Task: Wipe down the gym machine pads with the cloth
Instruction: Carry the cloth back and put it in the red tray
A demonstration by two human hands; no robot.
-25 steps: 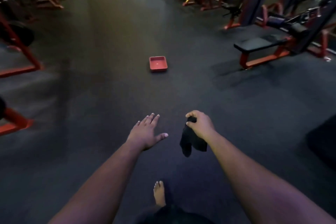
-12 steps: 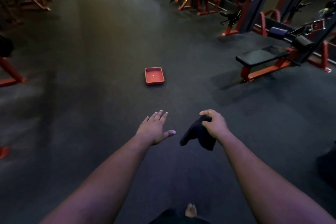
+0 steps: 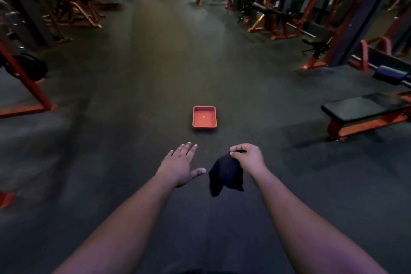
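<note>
Right hand (image 3: 249, 158): lower centre of the frame, fingers curled over and pinching the top of the cloth. Forearm ran back to the lower right corner.

Cloth (image 3: 224, 177): dark, bunched, hung down from the right hand, clear of the floor and just right of the left thumb tip; no contact with any pad.

Left hand (image 3: 180, 165): beside the cloth, palm down, fingers straight and close together, thumb spread out toward the cloth; held nothing.

Tray (image 3: 204, 117): red-orange, shallow, rectangular, on the dark floor (image 3: 133, 95) at frame centre, beyond both hands; a small pale speck inside, too small to identify.

Bench (image 3: 364, 109): right edge of the frame, flat black pad on an orange frame, well apart from the hands.

Weight plate (image 3: 31, 70): black, on an orange rack at the left edge.

Machines (image 3: 278, 11): orange-framed, blurred, lined along the upper left and upper right of the frame.
</note>
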